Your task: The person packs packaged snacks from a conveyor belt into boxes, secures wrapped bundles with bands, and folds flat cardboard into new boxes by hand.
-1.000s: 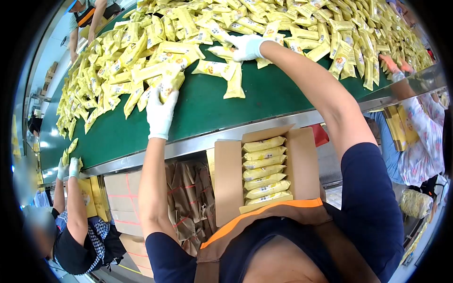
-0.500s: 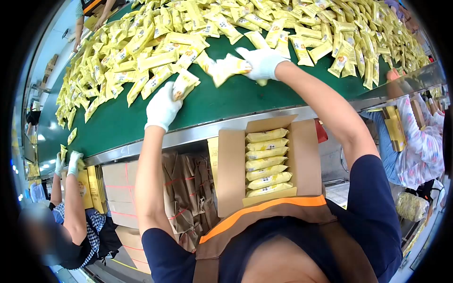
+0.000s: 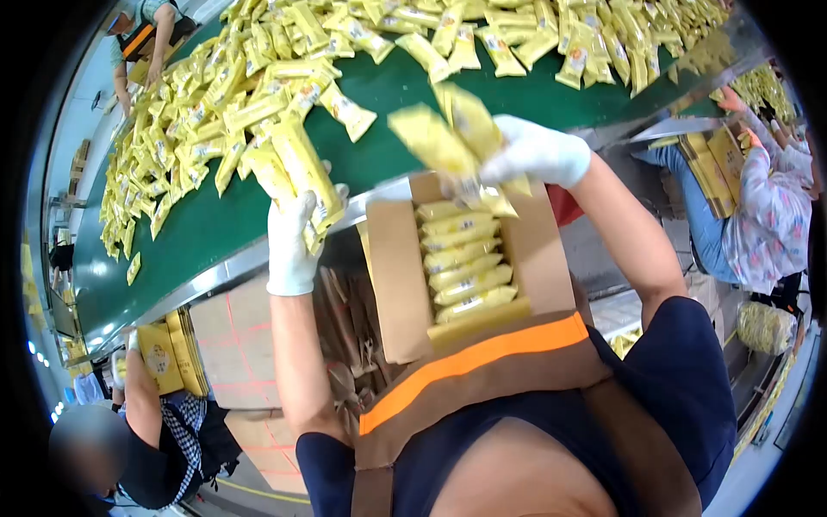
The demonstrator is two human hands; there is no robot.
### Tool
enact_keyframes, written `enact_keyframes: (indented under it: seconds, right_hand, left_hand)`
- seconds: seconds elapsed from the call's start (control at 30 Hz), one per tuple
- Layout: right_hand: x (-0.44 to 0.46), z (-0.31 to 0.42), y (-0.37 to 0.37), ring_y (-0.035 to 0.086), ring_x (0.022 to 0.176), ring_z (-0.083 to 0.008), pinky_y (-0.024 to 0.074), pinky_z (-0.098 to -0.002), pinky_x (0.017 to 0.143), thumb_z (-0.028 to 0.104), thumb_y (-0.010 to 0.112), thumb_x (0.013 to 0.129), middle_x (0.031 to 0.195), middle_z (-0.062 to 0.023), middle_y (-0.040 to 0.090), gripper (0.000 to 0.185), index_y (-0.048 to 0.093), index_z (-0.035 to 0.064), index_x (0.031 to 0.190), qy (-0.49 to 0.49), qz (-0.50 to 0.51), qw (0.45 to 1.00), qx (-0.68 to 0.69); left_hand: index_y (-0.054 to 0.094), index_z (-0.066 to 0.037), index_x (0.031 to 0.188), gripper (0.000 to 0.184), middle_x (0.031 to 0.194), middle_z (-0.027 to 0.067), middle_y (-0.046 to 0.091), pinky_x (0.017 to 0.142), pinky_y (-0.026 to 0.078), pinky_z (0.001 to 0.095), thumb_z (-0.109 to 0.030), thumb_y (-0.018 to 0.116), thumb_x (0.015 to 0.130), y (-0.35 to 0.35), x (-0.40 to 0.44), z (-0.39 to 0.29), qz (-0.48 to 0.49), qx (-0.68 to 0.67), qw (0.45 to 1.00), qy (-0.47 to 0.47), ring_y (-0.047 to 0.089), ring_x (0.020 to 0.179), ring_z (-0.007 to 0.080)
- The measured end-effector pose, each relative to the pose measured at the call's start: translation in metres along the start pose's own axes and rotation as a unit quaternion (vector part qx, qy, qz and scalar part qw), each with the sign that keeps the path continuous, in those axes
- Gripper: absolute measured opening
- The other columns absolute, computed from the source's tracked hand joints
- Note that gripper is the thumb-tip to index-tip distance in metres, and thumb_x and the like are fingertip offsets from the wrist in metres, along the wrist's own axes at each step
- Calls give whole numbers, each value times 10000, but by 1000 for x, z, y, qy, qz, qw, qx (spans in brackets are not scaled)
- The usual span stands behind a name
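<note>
My left hand [image 3: 294,246], in a white glove, grips a couple of yellow snack packets [image 3: 301,172] standing up from its fingers at the green belt's near edge. My right hand [image 3: 538,155], gloved too, is closed on yellow packets [image 3: 435,142], blurred by motion, above the far end of an open cardboard box [image 3: 399,276]. Inside this box, close to my apron, a row of yellow packets [image 3: 469,277] lies stacked side by side. The packets in my right hand partly cover the row's far end.
Many loose packets [image 3: 233,112] lie heaped on the green belt [image 3: 362,159], which has a metal rim. Strapped brown cartons [image 3: 233,345] stand at lower left. Co-workers are at the left [image 3: 142,431], far upper left [image 3: 155,34] and right [image 3: 762,207].
My right hand has come back from the belt with packets to over the box. My left hand has moved down slightly and now holds more packets upright.
</note>
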State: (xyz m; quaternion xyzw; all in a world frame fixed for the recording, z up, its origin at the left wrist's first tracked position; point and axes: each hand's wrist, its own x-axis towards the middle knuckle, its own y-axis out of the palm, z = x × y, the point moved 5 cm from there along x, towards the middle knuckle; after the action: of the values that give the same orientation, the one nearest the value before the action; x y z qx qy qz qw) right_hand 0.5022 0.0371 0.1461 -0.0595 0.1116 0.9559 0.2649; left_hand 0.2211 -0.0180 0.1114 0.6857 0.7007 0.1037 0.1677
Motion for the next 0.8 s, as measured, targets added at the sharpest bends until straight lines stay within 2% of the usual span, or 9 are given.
enact_keyframes:
  seconds: [0.07, 0.13, 0.23, 0.3, 0.47, 0.53, 0.6, 0.73, 0.8]
  right_hand:
    - [-23, -20, 33, 676, 904, -273, 529, -371, 848, 205, 734, 761, 978, -119, 698, 519, 572, -8, 1206, -5, 5, 989, -146]
    - [-30, -53, 60, 635, 955, -365, 491, -425, 879, 217, 718, 736, 1048, -158, 669, 554, 549, 77, 1245, 226, 19, 821, -524]
    - [-53, -84, 100, 524, 1212, -339, 415, -429, 991, 368, 701, 773, 1320, -175, 524, 736, 393, 111, 1390, -78, -105, 748, -651]
    - [-74, -73, 116, 443, 1302, -345, 376, -461, 1046, 341, 663, 818, 1403, -157, 459, 619, 452, 98, 1347, -97, -103, 744, -653]
    - [-111, -83, 117, 461, 1293, -312, 365, -461, 1075, 272, 599, 875, 1398, -116, 490, 348, 607, 105, 1180, -118, -6, 770, -627]
    - [-122, -70, 114, 507, 1253, -281, 402, -423, 1048, 265, 584, 894, 1340, -98, 549, 272, 656, 92, 1091, -162, 15, 768, -619]
    - [-128, -47, 78, 604, 1119, -307, 474, -404, 982, 129, 548, 910, 1258, -116, 621, 202, 645, 80, 1080, -119, -47, 911, -392]
    - [-113, -22, 39, 578, 1116, -273, 466, -393, 938, 93, 638, 796, 1169, -77, 636, 303, 653, 117, 1097, 28, 45, 753, -656]
    - [-107, -34, 45, 537, 1166, -265, 446, -395, 955, 98, 676, 760, 1171, -50, 619, 343, 649, 145, 1099, -44, 95, 688, -718]
  left_hand:
    - [355, -23, 1428, 666, 1300, 160, 548, 923, 533, 440, -191, 670, 865, 16, -16, 10, 22, -28, 999, 15, 631, 1070, 323]
    - [402, 26, 1368, 585, 1214, 160, 590, 932, 532, 414, -99, 653, 855, 43, -22, 10, 11, 3, 999, 31, 646, 1046, 300]
    - [488, 1, 1310, 532, 1156, 122, 611, 867, 509, 324, -88, 658, 814, 81, -27, 11, 55, 221, 973, 45, 646, 1027, 220]
    - [539, -56, 1266, 518, 1118, 115, 632, 849, 511, 337, -97, 667, 766, 105, -27, 18, 96, 417, 882, 197, 655, 994, 234]
    - [480, -118, 1375, 621, 1324, 122, 557, 1023, 395, 467, -246, 676, 799, 137, -37, 85, 255, 744, 579, 215, 519, 1213, 323]
    - [432, -91, 1420, 645, 1428, 156, 469, 1093, 311, 520, -441, 575, 897, 134, -42, 88, 264, 742, 580, 210, 437, 1299, 392]
    - [358, -76, 1469, 734, 1498, 177, 381, 1125, 262, 528, -577, 450, 939, 131, -57, 111, 321, 705, 595, 214, 356, 1352, 452]
    - [364, -65, 1462, 806, 1514, 173, 357, 1111, 272, 530, -628, 483, 899, 145, -56, 108, 288, 733, 579, 210, 349, 1343, 473]
    - [411, -42, 1427, 673, 1405, 170, 485, 1070, 345, 487, -487, 525, 936, 125, -43, 91, 185, 583, 754, 239, 439, 1287, 409]
